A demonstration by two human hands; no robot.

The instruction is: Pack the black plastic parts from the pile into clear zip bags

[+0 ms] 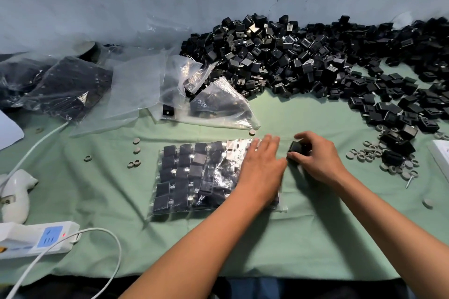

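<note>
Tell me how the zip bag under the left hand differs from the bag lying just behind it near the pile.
The front zip bag lies flat, packed with black parts in neat rows; the rear bag is puffed and crumpled, its contents loose and hard to make out. The left hand rests flat on the front bag's right end; nothing touches the rear bag. The front bag sits alone on the green cloth; the rear bag abuts the pile. Both are clear plastic.

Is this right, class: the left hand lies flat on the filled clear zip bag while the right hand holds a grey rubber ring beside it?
Not quite. In the head view the right hand holds a black plastic part, not a grey ring. The left hand does lie flat on the filled clear zip bag.
</note>
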